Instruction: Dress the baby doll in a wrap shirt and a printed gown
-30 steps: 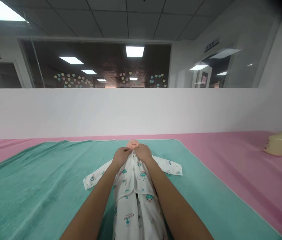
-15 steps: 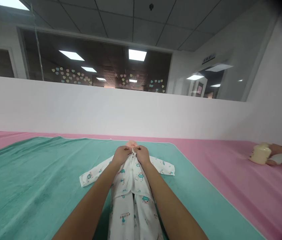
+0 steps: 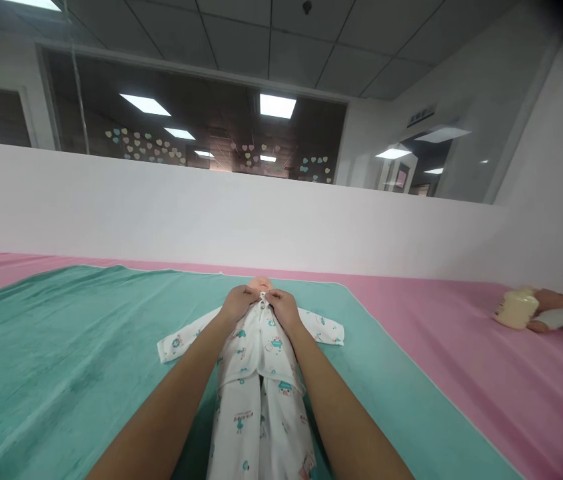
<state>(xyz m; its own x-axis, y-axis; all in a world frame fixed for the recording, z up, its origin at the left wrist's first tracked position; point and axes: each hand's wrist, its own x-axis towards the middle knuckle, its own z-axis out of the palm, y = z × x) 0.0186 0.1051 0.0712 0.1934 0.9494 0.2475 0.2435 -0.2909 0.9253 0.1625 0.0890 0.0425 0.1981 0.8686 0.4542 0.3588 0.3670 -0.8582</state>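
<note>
On its back lies a baby doll (image 3: pixel 261 283), its head at the far end and mostly hidden beyond my hands. It wears a white baby top (image 3: pixel 275 345) with small teal and red prints, sleeves spread out to both sides. White trousers (image 3: pixel 241 427) with similar prints cover its legs. My left hand (image 3: pixel 240 301) pinches the left side of the top's collar under the doll's chin. Opposite it, my right hand (image 3: pixel 282 307) pinches the right side of the collar. The fingertips nearly meet at the neck; any fastener between them is too small to make out.
A teal blanket (image 3: pixel 86 353) lies under the doll, over a pink sheet (image 3: pixel 451 320). At the far right, a co-worker's hand (image 3: pixel 556 301) is beside a cream-coloured container (image 3: pixel 516 308). A white wall (image 3: pixel 211 213) with windows stands behind.
Both hands stay at the collar, with only small finger movements. The view has shifted slightly, and the two sides of the top look a little closer together at the neck.
</note>
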